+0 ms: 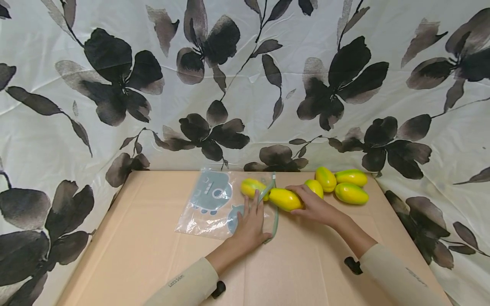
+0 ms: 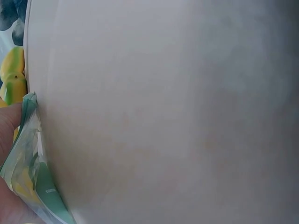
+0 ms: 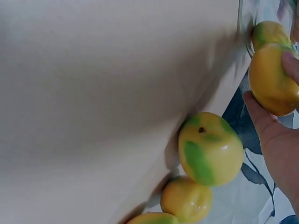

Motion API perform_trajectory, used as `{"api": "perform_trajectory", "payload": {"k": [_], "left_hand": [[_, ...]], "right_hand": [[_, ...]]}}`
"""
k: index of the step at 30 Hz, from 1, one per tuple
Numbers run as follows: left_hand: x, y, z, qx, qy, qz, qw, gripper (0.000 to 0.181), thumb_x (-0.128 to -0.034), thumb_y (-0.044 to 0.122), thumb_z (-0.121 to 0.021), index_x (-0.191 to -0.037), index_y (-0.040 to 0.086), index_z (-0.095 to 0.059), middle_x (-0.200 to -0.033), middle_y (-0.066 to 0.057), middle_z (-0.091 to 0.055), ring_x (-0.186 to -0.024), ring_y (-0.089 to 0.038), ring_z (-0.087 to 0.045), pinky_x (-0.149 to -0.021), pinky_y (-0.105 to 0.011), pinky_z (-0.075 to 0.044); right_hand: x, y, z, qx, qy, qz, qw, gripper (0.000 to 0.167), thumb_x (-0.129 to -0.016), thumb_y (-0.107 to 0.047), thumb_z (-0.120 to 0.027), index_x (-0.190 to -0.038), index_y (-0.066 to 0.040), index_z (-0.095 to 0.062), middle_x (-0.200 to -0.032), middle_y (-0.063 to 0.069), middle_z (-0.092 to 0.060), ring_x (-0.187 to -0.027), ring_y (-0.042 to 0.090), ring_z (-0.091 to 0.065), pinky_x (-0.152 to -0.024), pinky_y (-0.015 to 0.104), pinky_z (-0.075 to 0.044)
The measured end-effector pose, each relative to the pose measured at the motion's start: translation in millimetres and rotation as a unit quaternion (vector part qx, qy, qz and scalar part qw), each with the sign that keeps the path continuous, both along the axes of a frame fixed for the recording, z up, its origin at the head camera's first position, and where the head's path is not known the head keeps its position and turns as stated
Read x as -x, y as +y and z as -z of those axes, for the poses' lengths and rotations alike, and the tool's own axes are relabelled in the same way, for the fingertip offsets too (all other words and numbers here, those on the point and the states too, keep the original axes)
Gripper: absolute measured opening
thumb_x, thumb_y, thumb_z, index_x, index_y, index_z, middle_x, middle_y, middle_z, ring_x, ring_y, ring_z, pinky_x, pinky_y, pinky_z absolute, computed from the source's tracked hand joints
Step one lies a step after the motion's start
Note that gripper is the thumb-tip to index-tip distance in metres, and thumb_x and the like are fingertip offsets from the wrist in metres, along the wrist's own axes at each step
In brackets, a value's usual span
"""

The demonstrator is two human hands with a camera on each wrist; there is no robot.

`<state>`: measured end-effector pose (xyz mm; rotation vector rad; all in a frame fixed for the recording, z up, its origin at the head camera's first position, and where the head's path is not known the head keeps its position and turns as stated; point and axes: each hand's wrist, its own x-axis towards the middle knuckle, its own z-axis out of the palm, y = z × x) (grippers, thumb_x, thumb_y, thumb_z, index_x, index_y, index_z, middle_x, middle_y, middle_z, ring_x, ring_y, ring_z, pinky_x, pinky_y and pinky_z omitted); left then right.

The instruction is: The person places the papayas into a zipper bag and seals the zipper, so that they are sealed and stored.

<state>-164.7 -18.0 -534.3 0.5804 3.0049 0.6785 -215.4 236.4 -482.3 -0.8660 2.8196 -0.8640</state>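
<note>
1. Left hand (image 1: 249,223): forearm angled in from the lower left, back of hand up, fingers extended away from the body, thumb out to the right. Grip clamped lightly on the zip bag (image 1: 209,197); its film and green edge lie between thumb and fingers in the left wrist view.
2. Right hand (image 1: 315,208): forearm angled in from the lower right, palm turned down. Grip clamped on a yellow-green mango (image 1: 284,199), fingers over the top, thumb along the near side.
3. Gripped mango: lying lengthwise at the bag's mouth, its tip near the bagged mango (image 1: 250,187).
4. Four loose mangoes (image 1: 351,194) clustered on the tabletop (image 1: 126,246), right of the bag, one just behind the right knuckles.
</note>
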Motion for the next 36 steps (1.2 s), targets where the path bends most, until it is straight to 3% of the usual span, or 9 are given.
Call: {"api": "perform_trajectory", "payload": {"k": [9, 24, 32, 36], "left_hand": [[-1.6, 1.1, -4.8, 0.029, 0.004, 0.003, 0.9996, 0.122, -0.0761, 0.045, -0.090, -0.164, 0.003, -0.018, -0.175, -0.010, 0.008, -0.158, -0.049, -0.007, -0.105, -0.079, -0.036], [-2.5, 2.0, -3.0, 0.045, 0.027, 0.005, 0.9986, 0.118, -0.0771, 0.048, -0.089, -0.163, 0.002, -0.023, -0.175, -0.012, 0.009, -0.157, -0.051, -0.007, -0.104, -0.080, -0.037], [-1.6, 2.3, -0.4, 0.046, 0.031, 0.004, 0.9985, 0.118, -0.0768, 0.049, -0.089, -0.163, 0.002, -0.023, -0.175, -0.012, 0.006, -0.157, -0.052, -0.008, -0.103, -0.080, -0.038], [-1.6, 2.6, 0.4, 0.049, 0.038, 0.003, 0.9981, 0.117, -0.0764, 0.048, -0.089, -0.162, 0.002, -0.025, -0.175, -0.012, 0.005, -0.157, -0.052, -0.010, -0.102, -0.079, -0.039]], "right_hand": [[5.6, -12, 6.2, 0.003, -0.014, 0.019, 0.9997, 0.076, -0.085, -0.021, -0.086, -0.147, -0.003, -0.046, -0.143, 0.016, -0.057, -0.127, 0.032, -0.058, -0.107, 0.053, -0.049], [7.9, -42, 16.5, 0.005, 0.020, 0.071, 0.9972, 0.075, -0.085, -0.028, -0.086, -0.145, -0.003, -0.049, -0.136, 0.021, -0.057, -0.122, 0.035, -0.058, -0.106, 0.053, -0.050], [4.0, -42, 17.2, 0.000, 0.024, 0.038, 0.9990, 0.058, -0.102, -0.018, -0.065, -0.156, -0.010, -0.045, -0.136, 0.021, -0.054, -0.122, 0.034, -0.057, -0.105, 0.053, -0.051], [5.7, -41, 18.2, 0.008, 0.032, 0.021, 0.9993, 0.053, -0.103, -0.014, -0.062, -0.154, -0.010, -0.047, -0.137, 0.021, -0.054, -0.123, 0.035, -0.057, -0.106, 0.053, -0.050]]}}
